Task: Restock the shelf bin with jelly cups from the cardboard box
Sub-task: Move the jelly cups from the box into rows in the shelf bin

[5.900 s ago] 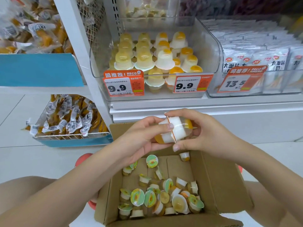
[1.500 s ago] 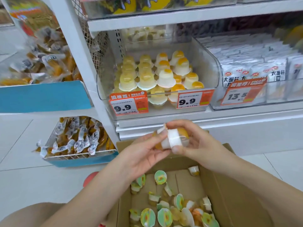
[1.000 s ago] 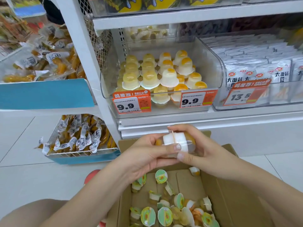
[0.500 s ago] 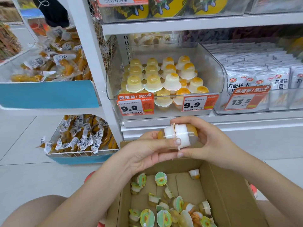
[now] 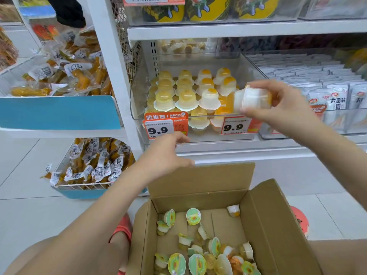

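Two jelly cups (image 5: 251,98), set rim to rim, lie sideways in the right hand (image 5: 278,105), whose grip curls round them at the bin's (image 5: 256,76) front edge, at 3 o'clock from the stocked rows. Left hand (image 5: 166,155) hangs loosely curled and holds nothing, just above the box (image 5: 278,225) at 6 o'clock. Light, thin-walled and probably slick, the cups likely dent or slide apart if squeezed; best held across both bodies, pressing the rims together, clear of the foil lids.
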`<state>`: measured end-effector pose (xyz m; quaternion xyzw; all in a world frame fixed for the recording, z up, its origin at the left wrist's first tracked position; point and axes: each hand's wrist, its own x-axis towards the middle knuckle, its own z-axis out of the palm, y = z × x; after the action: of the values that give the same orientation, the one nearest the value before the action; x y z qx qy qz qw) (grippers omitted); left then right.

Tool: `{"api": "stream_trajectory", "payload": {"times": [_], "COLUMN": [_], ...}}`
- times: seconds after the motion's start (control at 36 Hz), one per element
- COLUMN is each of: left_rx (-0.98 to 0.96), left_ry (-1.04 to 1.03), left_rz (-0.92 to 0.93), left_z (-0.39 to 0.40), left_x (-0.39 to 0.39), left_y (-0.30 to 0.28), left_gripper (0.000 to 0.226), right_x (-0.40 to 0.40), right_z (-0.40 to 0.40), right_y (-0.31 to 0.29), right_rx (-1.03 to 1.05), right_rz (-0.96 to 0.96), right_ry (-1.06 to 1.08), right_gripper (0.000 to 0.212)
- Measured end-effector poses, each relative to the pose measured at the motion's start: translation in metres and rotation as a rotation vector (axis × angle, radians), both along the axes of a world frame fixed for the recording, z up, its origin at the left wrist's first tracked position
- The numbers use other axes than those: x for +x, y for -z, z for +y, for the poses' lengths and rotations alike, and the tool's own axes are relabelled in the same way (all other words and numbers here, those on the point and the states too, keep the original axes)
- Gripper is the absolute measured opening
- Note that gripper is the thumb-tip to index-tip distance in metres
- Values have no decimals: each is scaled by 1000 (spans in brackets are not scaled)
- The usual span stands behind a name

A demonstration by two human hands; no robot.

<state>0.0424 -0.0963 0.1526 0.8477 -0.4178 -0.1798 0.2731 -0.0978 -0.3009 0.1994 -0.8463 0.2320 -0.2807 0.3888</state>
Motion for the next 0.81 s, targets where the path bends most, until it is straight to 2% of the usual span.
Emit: {"api": "stream_trajectory", "payload": {"times": [0.11,0.22,0.31,0.42,0.64,0.81], "left_rx": [6,47,67,81,117,140], "left_ry": [-28,-32,-40,-44,-24,-11], "left_rz": [-117,-205,-248,-281,-290,-288], "left_z": [-6,-9,-8,-7,-8,-13], "left_x": [10,16,21,27,30,28], "left_y": [5,7,6,9,13,15], "left_gripper": [63,62,61,61,61,59], "right_x": [34,71,90,101,107,100], "right_z": [-28,-52,-60,-65,-71,-66], "right_y": [-37,-51,-48,-38,-19,-15], "right_rx": [-269,-412,-468,-484,-521,-488], "right_rz": [200,501,640,720,757,817], "right_ry": [47,-35,-67,-103,-64,-99], "right_gripper": [56,58,66,70,82,72]}}
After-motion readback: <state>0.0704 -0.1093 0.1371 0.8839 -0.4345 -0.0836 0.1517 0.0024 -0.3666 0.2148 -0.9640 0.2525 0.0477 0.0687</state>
